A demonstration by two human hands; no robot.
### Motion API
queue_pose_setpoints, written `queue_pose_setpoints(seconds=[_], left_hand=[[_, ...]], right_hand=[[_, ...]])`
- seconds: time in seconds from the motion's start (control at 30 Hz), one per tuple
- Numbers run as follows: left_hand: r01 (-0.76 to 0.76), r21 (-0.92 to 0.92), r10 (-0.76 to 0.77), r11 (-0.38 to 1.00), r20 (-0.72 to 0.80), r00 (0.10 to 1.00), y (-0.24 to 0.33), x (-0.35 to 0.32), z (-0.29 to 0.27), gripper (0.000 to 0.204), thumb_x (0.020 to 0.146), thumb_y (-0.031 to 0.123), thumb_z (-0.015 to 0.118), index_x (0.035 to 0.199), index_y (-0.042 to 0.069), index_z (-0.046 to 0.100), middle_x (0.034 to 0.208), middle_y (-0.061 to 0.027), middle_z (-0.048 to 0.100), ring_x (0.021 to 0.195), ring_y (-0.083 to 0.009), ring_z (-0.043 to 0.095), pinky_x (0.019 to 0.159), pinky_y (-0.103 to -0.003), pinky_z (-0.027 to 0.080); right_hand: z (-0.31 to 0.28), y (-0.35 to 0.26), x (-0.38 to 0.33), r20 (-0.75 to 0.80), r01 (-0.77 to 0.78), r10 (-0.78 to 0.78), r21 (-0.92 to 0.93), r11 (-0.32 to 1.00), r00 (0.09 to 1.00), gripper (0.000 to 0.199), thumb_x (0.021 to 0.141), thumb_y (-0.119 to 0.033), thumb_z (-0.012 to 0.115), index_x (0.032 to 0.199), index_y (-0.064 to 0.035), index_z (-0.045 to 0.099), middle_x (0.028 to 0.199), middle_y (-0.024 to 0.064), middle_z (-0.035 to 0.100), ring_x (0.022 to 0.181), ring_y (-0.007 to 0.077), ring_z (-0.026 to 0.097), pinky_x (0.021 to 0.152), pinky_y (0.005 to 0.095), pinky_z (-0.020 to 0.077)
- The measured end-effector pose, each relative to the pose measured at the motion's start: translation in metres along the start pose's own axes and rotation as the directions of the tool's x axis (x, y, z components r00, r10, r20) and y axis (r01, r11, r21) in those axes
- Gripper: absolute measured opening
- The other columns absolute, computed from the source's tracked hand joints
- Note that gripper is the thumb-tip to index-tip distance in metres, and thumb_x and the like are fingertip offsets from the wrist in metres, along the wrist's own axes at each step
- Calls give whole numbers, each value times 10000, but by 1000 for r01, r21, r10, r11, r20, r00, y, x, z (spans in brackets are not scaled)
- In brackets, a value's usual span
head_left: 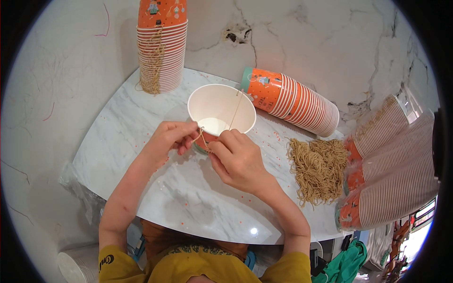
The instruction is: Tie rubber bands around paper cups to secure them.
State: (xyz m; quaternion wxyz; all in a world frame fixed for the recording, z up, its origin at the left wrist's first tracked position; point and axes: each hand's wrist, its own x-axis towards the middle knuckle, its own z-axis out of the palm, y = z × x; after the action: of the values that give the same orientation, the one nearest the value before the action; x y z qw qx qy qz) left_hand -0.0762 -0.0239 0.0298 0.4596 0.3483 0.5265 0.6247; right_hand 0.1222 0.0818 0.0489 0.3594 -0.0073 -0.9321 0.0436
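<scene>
Here the white marble table (188, 198) carries stacks of orange paper cups: one standing (161, 47), one lying (292, 100), and a tan twine bundle (318, 167). An open paper cup (221, 111) (white inside) stands at the middle. The left hand (167, 139) and right hand (236, 158) each pinch the thin string (236, 111) at its near rim.
</scene>
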Motion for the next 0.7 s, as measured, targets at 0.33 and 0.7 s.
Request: queue_pose_setpoints(seconds=[0.33,0.7], left_hand=[[-44,22,44,999,20,999,-10,-4,15,151,932,131,703,868,3,749,713,4,623,640,-72,523,575,-236,396],[-208,100,224,973,-192,955,-15,1,10,111,926,100,703,850,21,686,735,10,614,637,-61,501,586,-229,409]], right_hand=[[12,3,-5,31,138,-135,-141,980,990,255,699,-20,713,954,-22,691,864,58,568,777,222,573,630,344,488],[7,1,-4,-10,128,-130,-114,985,991,246,662,16,715,901,-22,673,839,54,560,745,217,572,589,343,502]])
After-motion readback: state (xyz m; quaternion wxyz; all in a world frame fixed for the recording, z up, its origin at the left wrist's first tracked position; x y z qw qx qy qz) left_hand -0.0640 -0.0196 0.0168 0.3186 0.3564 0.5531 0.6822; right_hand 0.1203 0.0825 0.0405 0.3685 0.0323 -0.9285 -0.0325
